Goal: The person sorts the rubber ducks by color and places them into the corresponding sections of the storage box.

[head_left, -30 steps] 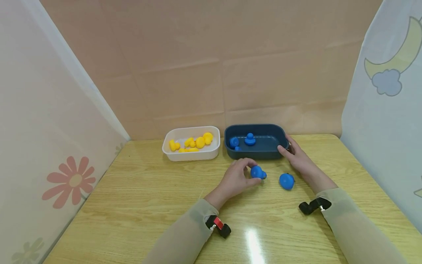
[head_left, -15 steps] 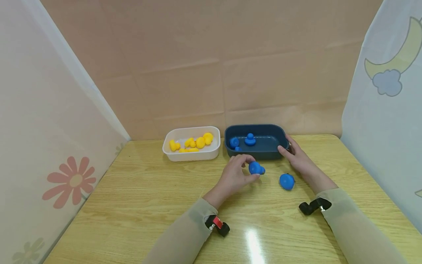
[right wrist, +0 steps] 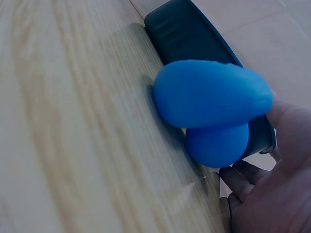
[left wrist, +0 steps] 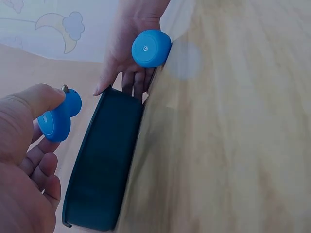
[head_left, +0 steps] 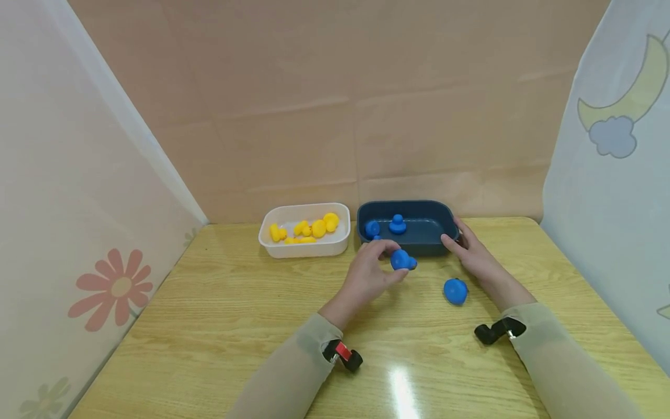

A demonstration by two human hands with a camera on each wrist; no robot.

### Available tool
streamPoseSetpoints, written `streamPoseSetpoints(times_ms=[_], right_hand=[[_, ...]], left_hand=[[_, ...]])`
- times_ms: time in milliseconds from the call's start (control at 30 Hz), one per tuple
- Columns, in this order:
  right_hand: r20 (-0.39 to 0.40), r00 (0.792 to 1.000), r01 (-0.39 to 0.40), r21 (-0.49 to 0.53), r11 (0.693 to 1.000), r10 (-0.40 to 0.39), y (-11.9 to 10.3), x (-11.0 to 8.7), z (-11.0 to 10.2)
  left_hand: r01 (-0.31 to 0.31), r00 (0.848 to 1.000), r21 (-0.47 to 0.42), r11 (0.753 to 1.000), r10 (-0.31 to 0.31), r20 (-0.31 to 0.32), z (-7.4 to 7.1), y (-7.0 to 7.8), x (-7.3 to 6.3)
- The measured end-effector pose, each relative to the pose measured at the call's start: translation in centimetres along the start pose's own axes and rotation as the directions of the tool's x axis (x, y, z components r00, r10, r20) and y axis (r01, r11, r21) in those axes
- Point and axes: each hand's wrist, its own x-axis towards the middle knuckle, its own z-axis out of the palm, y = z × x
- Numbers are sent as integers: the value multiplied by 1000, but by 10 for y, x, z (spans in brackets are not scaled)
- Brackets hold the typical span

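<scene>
My left hand (head_left: 364, 276) pinches a blue rubber duck (head_left: 400, 259) between thumb and fingers, close in front of the dark blue bin (head_left: 424, 248). In the left wrist view that same duck (left wrist: 54, 124) is raised off the tabletop. At the bin's right end, my right hand (head_left: 480, 260) grips the wall, thumb at the rim and fingers round the end. Another blue duck (head_left: 455, 291) lies on its side on the table by the right wrist; it looms large in the right wrist view. Inside the bin, several blue ducks (head_left: 398, 224) sit toward the left; one is partly hidden by my left hand.
A white bin (head_left: 309, 251) with several yellow rubber ducks (head_left: 319, 228) stands left of the dark bin. Behind both rises a brown paper backdrop (head_left: 282, 116). Patterned white cloths flank the wooden table (head_left: 220, 326) on either side.
My left hand has lifted the blue duck and carried it away from me and slightly left, toward the dark bin. The right hand stays on the bin's end.
</scene>
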Motion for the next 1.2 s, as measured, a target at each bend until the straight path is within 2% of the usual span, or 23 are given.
streamPoseSetpoints(times_ms=[167, 400, 500, 700, 1033, 1200], right_hand=[[-1, 1000, -3, 1, 1000, 3, -1, 0, 1], [8, 1000, 14, 12, 1000, -14, -2, 4, 3], [10, 1000, 18, 15, 1000, -18, -3, 5, 6], [6, 1000, 11, 13, 1000, -11, -5, 5, 9], [8, 1000, 8, 18, 1000, -8, -7, 8, 12], [10, 1000, 13, 24, 1000, -13, -6, 10, 13]], left_hand=[[-27, 999, 10, 1000, 28, -45, -7, 0, 7], [-31, 995, -14, 999, 29, -95, -21, 2, 19], [-26, 993, -9, 1000, 24, -118, -26, 1, 25], [17, 985, 55, 998, -7, -170, -34, 2, 38], [68, 979, 53, 996, -56, -196, -34, 0, 52], [80, 975, 94, 992, -59, -213, -32, -3, 60]])
